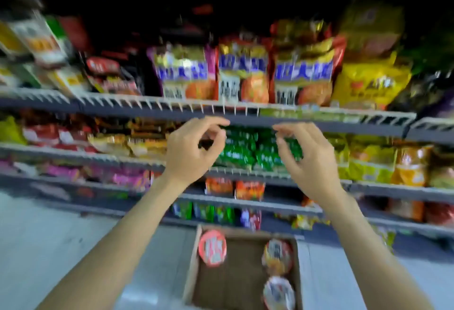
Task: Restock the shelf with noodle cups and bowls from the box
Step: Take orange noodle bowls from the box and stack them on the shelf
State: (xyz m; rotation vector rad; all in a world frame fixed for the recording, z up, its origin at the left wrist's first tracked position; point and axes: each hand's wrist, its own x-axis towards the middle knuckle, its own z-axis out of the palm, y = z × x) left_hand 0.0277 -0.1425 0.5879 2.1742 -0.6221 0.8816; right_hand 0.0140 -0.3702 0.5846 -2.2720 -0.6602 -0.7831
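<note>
A person stocking a shop aisle raises the left hand (194, 149) and right hand (305, 156), both empty with fingers loosely curled, before green packets (245, 150) on a middle shelf (319, 125). Three noodle cups (212, 248) wait lids-up in the cardboard box (191, 273) on the floor below, within easy reach for shelving. The picture is blurred.
</note>
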